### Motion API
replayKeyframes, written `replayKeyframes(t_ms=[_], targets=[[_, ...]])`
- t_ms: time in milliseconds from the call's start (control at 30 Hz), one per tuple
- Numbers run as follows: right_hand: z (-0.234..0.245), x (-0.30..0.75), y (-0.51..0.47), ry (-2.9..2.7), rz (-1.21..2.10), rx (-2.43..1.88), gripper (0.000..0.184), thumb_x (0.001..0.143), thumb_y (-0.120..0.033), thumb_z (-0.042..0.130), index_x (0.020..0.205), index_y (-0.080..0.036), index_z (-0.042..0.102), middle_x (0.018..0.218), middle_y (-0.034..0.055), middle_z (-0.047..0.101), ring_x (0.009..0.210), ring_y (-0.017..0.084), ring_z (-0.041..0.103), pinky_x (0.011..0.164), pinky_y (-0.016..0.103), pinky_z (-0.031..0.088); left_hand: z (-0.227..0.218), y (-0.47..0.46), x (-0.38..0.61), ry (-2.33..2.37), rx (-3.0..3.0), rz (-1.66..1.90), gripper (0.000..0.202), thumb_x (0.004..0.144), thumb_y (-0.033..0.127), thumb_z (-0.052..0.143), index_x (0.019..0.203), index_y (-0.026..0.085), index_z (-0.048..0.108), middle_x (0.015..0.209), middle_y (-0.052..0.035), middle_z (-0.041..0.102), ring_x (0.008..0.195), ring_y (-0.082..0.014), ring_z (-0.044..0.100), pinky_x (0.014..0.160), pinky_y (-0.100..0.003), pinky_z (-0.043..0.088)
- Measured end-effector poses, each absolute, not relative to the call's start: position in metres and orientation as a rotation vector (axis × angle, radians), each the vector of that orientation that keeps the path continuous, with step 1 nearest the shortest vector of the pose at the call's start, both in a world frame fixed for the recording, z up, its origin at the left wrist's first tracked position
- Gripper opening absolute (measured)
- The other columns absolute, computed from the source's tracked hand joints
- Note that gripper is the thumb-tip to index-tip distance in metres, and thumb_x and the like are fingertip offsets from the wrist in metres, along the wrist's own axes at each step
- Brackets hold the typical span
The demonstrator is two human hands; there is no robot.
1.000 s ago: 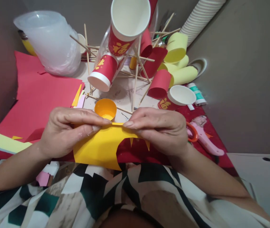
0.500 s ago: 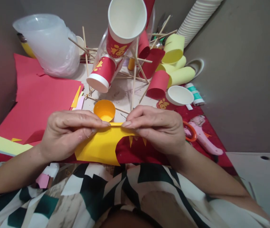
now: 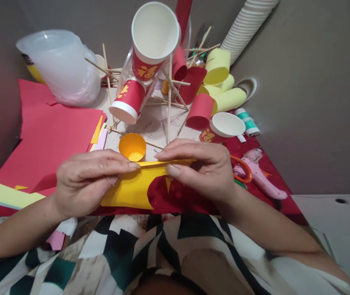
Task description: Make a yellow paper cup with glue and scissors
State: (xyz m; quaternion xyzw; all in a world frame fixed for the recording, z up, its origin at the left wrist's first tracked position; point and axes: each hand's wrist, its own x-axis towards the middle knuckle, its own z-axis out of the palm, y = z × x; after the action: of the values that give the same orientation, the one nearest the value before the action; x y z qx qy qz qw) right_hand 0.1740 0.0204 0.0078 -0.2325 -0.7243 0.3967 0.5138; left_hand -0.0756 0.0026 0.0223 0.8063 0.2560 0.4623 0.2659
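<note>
A sheet of yellow paper with a curved cut-out on its right side hangs between my two hands, its top edge folded or rolled into a narrow strip. My left hand pinches that strip near its left end. Farther right, my right hand has the strip between thumb and fingers, the thumb in front. Just beyond the paper stands a small orange cup-like ring. A small yellow pointed scrap shows below my right thumb; whether it joins the sheet I cannot tell.
Red paper sheets lie at left. Behind my hands, red paper cups stand among wooden sticks. Red and yellow paper tubes, a glue stick, orange-handled scissors and a pink glue gun are at right.
My right thumb and fingers have parted slightly and shifted along the strip, so more of its right end shows. The view has tilted a little; my left hand keeps its pinch.
</note>
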Motion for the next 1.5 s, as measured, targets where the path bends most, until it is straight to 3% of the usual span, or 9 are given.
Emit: replayKeyframes(t_ms=[167, 300, 500, 633, 733, 833, 1000, 1267, 1500], targets=[[0.006, 0.173, 0.019, -1.668, 0.972, -0.666, 0.023, 0.082, -0.008, 0.073, 0.095, -0.025, 0.081, 0.090, 0.0015, 0.081, 0.079, 0.013, 0.076, 0.072, 0.022, 0.062, 0.022, 0.002, -0.075, 0.740, 2.116, 1.262, 0.045, 0.087, 0.000, 0.061, 0.116, 0.030, 0.078, 0.102, -0.0023, 0.082, 0.091, -0.0137, 0.076, 0.082, -0.019, 0.061], [0.005, 0.172, 0.022, -1.684, 0.979, -0.634, 0.027, 0.081, -0.003, 0.071, 0.092, -0.025, 0.083, 0.087, 0.0007, 0.082, 0.078, 0.011, 0.075, 0.071, 0.018, 0.060, 0.030, 0.001, -0.078, 0.919, 2.055, 1.074, 0.039, 0.082, 0.005, 0.071, 0.110, 0.030, 0.080, 0.103, 0.0018, 0.082, 0.093, -0.0125, 0.076, 0.085, -0.016, 0.060], [-0.002, 0.167, 0.022, -1.846, 1.089, -0.530, 0.025, 0.084, -0.004, 0.068, 0.098, -0.019, 0.083, 0.086, 0.0037, 0.080, 0.074, 0.010, 0.073, 0.067, 0.017, 0.058, 0.039, 0.000, -0.074, 1.029, 2.112, 0.803, 0.024, 0.083, 0.016, 0.077, 0.106, 0.023, 0.079, 0.093, 0.0020, 0.082, 0.074, -0.0073, 0.074, 0.070, -0.010, 0.056], [-0.004, 0.164, 0.020, -1.802, 1.191, -0.632, 0.021, 0.083, -0.008, 0.072, 0.096, -0.019, 0.083, 0.091, 0.0046, 0.082, 0.077, 0.011, 0.075, 0.069, 0.017, 0.058, 0.034, 0.001, -0.069, 0.983, 2.194, 0.734, 0.013, 0.088, 0.015, 0.070, 0.097, 0.019, 0.079, 0.086, 0.0016, 0.081, 0.069, -0.0056, 0.072, 0.064, -0.008, 0.053], [-0.003, 0.166, 0.019, -1.693, 1.312, -0.818, 0.017, 0.082, -0.016, 0.076, 0.096, -0.022, 0.084, 0.087, 0.0031, 0.081, 0.064, 0.011, 0.072, 0.058, 0.018, 0.056, 0.032, 0.002, -0.070, 0.984, 2.196, 0.796, 0.017, 0.087, 0.012, 0.071, 0.099, 0.021, 0.080, 0.087, 0.0025, 0.082, 0.069, -0.0052, 0.072, 0.066, -0.007, 0.053], [-0.002, 0.169, 0.019, -1.616, 1.397, -0.874, 0.014, 0.083, -0.023, 0.077, 0.095, -0.024, 0.084, 0.072, 0.0014, 0.078, 0.054, 0.012, 0.068, 0.050, 0.020, 0.055, 0.031, 0.001, -0.071, 1.001, 2.184, 0.853, 0.023, 0.085, 0.010, 0.072, 0.103, 0.023, 0.080, 0.092, 0.0013, 0.082, 0.072, -0.0070, 0.074, 0.067, -0.009, 0.055], [-0.004, 0.171, 0.020, -1.505, 1.478, -0.833, 0.012, 0.080, -0.028, 0.082, 0.092, -0.029, 0.085, 0.072, 0.0017, 0.078, 0.065, 0.016, 0.073, 0.053, 0.023, 0.058, 0.031, 0.001, -0.071, 0.951, 2.077, 0.874, 0.034, 0.085, 0.008, 0.071, 0.112, 0.028, 0.079, 0.101, 0.0004, 0.082, 0.079, -0.0093, 0.077, 0.071, -0.010, 0.057], [-0.002, 0.171, 0.023, -1.576, 1.440, -0.655, 0.018, 0.082, -0.017, 0.078, 0.091, -0.032, 0.084, 0.081, -0.0001, 0.081, 0.062, 0.012, 0.071, 0.056, 0.021, 0.058, 0.039, -0.005, -0.071, 1.023, 1.716, 0.775, 0.032, 0.084, 0.008, 0.070, 0.102, 0.032, 0.083, 0.097, 0.0015, 0.083, 0.076, -0.0100, 0.076, 0.063, -0.010, 0.054], [0.001, 0.173, 0.022, -1.694, 1.286, -0.617, 0.026, 0.081, -0.006, 0.073, 0.088, -0.027, 0.084, 0.082, 0.0006, 0.081, 0.073, 0.013, 0.075, 0.066, 0.019, 0.061, 0.030, 0.015, -0.071, 0.910, 1.254, 0.522, 0.017, 0.084, 0.025, 0.074, 0.099, 0.029, 0.083, 0.093, -0.0017, 0.082, 0.079, -0.0167, 0.076, 0.069, -0.022, 0.059]])
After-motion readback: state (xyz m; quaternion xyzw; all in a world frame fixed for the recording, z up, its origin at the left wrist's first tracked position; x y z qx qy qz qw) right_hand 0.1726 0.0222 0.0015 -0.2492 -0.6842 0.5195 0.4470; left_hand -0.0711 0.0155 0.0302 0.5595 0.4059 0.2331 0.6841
